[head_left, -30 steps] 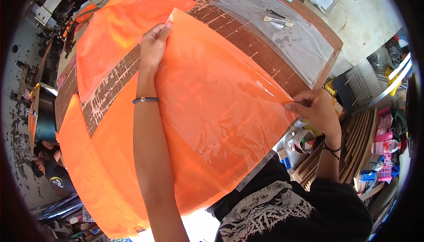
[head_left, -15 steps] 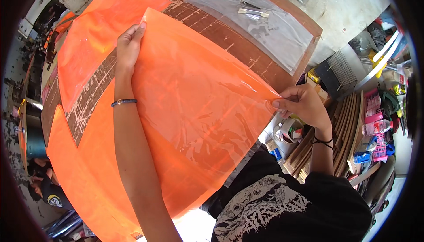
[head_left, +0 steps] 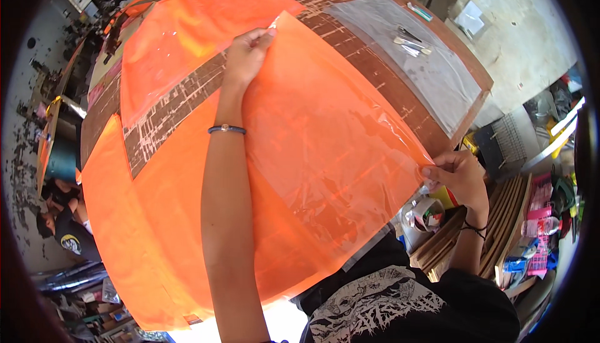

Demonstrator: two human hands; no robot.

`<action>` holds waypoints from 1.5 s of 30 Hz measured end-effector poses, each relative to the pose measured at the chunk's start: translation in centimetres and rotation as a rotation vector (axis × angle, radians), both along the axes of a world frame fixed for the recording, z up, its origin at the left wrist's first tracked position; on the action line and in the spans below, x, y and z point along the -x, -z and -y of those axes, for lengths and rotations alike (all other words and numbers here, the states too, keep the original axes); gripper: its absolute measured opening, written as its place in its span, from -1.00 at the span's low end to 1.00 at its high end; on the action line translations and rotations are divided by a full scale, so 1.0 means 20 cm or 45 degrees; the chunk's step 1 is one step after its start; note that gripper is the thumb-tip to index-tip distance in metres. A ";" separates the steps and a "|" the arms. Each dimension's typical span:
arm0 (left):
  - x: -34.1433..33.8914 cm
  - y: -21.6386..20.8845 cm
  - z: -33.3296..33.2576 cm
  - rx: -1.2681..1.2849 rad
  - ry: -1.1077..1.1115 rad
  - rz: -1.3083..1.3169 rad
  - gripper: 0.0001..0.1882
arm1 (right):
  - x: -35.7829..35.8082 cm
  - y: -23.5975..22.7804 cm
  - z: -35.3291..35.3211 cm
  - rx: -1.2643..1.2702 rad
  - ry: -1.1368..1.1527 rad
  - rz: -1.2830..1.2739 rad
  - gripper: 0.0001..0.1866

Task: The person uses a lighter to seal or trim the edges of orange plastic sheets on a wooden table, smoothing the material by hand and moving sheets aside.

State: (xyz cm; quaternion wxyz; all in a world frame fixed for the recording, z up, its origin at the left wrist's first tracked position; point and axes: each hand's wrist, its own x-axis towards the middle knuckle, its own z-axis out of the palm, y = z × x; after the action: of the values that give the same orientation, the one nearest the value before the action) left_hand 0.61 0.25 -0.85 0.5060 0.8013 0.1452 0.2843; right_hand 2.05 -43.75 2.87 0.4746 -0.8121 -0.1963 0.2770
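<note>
A thin, glossy orange sheet (head_left: 337,124) spans the space between my two hands. Clear plastic film seems to lie over it, with creases and reflections toward the lower right. My left hand (head_left: 249,58) pinches the sheet's far corner between thumb and fingers, its forearm stretched across the orange material. At the right corner, my right hand (head_left: 459,177) grips the edge with thumb on top. More orange sheeting (head_left: 162,224) spreads beneath and left of my left forearm and hangs toward the near edge. Another orange piece (head_left: 187,36) lies farther back on the table.
The brown, scratched table (head_left: 400,102) carries a clear plastic sheet (head_left: 431,74) with small tools (head_left: 411,41) on it. Right of me stand stacked wooden strips (head_left: 500,211) and a wire rack (head_left: 507,136). A person (head_left: 69,224) is low at the far left.
The whole view has shifted, so the table and hands appear farther right. Both hands keep hold of the same corners, and the sheet between them looks much the same.
</note>
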 end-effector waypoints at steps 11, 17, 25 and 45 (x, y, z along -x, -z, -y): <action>0.03 -0.03 0.09 -0.241 -0.201 -0.013 -0.70 | 0.00 0.04 0.00 0.033 0.070 -0.015 -0.83; 0.03 -0.01 0.07 -0.372 -0.231 0.047 -0.71 | -0.02 0.06 0.01 -0.020 0.050 -0.043 -0.85; 0.02 -0.01 0.08 -0.396 -0.212 0.029 -0.70 | -0.01 0.04 0.01 -0.022 0.047 -0.061 -0.84; -0.01 0.03 0.03 0.066 0.019 0.145 -0.71 | -0.02 -0.01 0.06 0.053 -0.015 -0.067 -0.79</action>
State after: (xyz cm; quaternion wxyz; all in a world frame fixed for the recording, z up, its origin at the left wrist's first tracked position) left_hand 0.77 -0.32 -1.44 0.5360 0.7716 0.1176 0.3218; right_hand 2.54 -44.99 3.13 0.4609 -0.8131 -0.1825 0.3051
